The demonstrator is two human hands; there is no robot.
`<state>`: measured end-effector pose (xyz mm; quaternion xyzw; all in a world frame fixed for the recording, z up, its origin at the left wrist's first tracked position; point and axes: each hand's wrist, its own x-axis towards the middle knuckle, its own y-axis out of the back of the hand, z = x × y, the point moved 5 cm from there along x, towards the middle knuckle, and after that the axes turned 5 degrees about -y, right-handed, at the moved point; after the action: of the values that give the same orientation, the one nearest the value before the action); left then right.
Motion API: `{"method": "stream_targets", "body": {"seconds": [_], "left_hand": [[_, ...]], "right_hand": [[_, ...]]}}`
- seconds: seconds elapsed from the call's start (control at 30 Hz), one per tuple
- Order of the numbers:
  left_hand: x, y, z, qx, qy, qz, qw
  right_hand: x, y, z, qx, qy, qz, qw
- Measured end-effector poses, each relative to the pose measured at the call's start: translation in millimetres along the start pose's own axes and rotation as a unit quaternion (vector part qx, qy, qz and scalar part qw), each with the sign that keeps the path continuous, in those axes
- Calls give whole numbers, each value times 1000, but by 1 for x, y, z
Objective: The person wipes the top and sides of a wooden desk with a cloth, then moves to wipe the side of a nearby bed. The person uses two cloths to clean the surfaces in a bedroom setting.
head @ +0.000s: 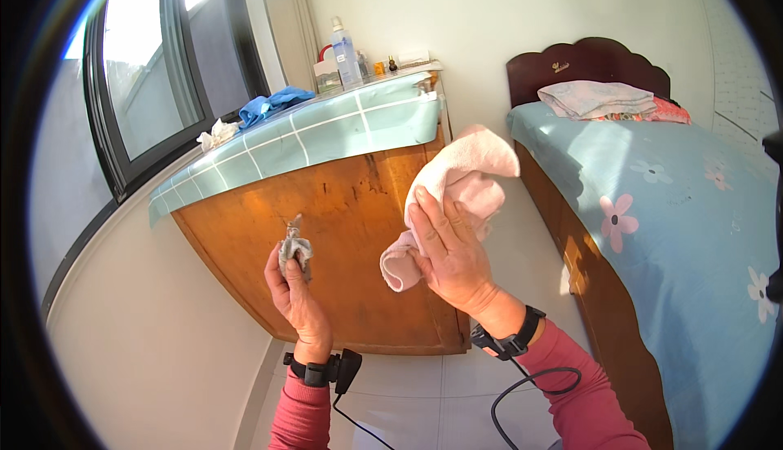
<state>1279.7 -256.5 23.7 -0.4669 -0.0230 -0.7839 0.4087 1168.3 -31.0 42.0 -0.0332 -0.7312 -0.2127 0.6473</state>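
My left hand point(300, 297) pinches a small, crumpled grey rag point(295, 251) between thumb and fingers, in front of the side panel of a wooden cabinet point(355, 254). To the right, my right hand point(452, 254) holds a pink cloth point(471, 150), which is bunched and curls up above the fingers. Part of the cloth hangs in a fold left of the thumb. The two hands are apart. A black strap with a device and a cable is on each wrist.
A green checked cover point(330, 126) lies over the cabinet top, with a blue cloth point(275, 106), a crumpled white tissue point(218, 135) and a spray bottle point(346, 55). A window point(153, 65) is at left. At right stands a bed point(667, 193) with a dark headboard point(587, 68).
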Motion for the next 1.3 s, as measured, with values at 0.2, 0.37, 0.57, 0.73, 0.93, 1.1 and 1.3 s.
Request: {"method": "stream_targets", "body": {"seconds": [0.2,0.37,0.57,0.73,0.93,1.1,1.3], "left_hand": [[-3,32,-27,-78,26,67,994],[17,61,-38,-92,-15,110,989],[31,85,-47,-75,18,154,985],[32,92,-49,-75,56,158,983],[32,94,-55,-103,17,171,980],[28,92,-59,-91,5,205,975],[27,85,-51,-78,11,199,977]], "right_hand": [[47,-39,-19,-149,116,-31,982],[82,-97,-50,-83,166,-59,981],[81,-187,-89,-80,133,-372,915],[65,-148,-59,4,25,-415,910],[69,-54,-45,-149,166,-56,973],[75,-83,-48,-90,156,-14,984],[-46,-130,-27,164,-115,-391,898]]}}
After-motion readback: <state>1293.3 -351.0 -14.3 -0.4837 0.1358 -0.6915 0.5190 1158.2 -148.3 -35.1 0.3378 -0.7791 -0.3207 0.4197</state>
